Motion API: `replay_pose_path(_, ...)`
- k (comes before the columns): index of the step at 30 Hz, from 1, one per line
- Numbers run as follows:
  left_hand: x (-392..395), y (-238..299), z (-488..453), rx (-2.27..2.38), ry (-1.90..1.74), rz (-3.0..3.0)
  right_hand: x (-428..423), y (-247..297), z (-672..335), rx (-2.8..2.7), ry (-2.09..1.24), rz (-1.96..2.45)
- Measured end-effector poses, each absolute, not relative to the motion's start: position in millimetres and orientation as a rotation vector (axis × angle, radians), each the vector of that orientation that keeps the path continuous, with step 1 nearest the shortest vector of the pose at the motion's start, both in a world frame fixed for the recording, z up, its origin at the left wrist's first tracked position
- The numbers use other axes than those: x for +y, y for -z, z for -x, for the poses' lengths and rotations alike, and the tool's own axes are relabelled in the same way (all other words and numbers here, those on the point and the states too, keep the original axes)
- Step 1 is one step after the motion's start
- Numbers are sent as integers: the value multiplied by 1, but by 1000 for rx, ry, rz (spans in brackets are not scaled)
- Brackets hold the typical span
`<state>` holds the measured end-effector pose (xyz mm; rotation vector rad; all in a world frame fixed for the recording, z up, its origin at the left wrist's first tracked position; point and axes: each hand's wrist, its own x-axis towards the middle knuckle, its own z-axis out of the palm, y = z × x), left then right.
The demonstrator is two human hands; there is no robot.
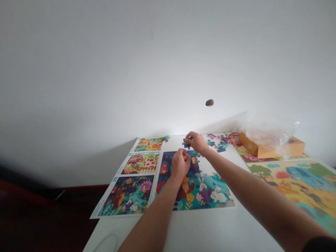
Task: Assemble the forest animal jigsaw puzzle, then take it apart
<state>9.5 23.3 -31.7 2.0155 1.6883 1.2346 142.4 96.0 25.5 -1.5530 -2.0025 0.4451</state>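
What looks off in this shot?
A dark hole-like mark on the wall above the table stands out; it may be damage, but I can't tell. Loose pieces lie beyond the unfinished jigsaw, which looks normal, with the right hand holding a piece there.
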Motion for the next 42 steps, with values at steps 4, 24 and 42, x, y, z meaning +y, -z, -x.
replay_pose_path(4,24,33,-10,1649,-1262,-2027,46,-5,-213,-1656,-468,1474)
replay_pose_path(24,20,25,-11,1330,-1197,-2358,30,23,-203,-1339,-1138,1006)
replay_pose_path(42,23,25,-12,1400,-1385,-2190,31,24,-203,-1378,-1134,900)
